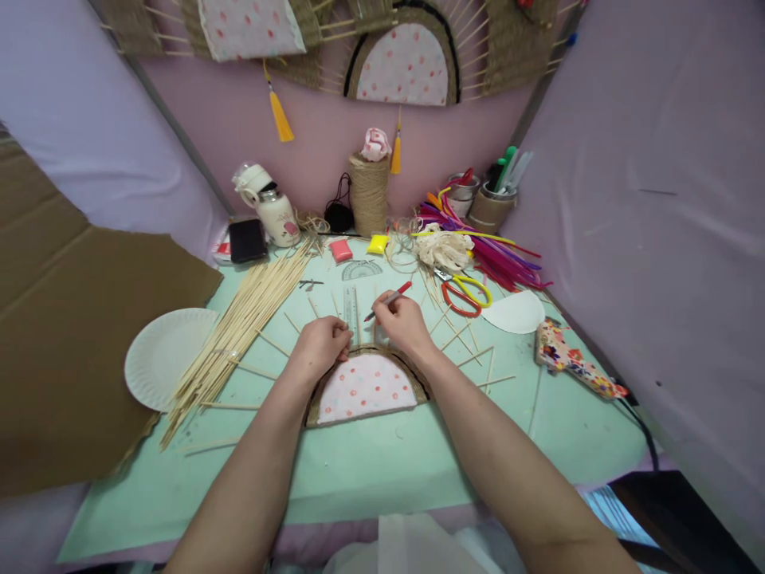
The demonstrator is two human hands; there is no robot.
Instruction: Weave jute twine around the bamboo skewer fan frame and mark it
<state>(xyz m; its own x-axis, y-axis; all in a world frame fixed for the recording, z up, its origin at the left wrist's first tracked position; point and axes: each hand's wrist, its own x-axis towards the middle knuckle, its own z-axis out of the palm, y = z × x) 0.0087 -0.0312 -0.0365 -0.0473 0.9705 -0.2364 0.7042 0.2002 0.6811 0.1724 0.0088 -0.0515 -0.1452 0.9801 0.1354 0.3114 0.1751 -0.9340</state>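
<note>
The half-round dotted piece (366, 388) lies in the middle of the table, flat edge near, with thin sticks (273, 343) fanning from its curve. The left hand (323, 344) is bunched at the near end of a clear ruler (351, 307); whether it grips or only presses, I cannot tell. The right hand (402, 319) pinches a red pen (402, 290), and its forearm hides part of the piece's right side.

To the left, a stick bundle (251, 319) overlaps a paper plate (149, 359), beside brown cardboard (89, 335). Scissors (461, 303) crowd the sticks on the far right, near a white paper cutout (519, 312); a flowered glue gun (577, 363) lies farther right. A protractor (362, 271), a twine spool (369, 195) and bright pipe cleaners (502, 259) line the far side.

Pale green covers the tabletop (370, 470); pink and lilac cloth (203, 119) walls it in, with yellow tassels (280, 118) hanging at the far side.
</note>
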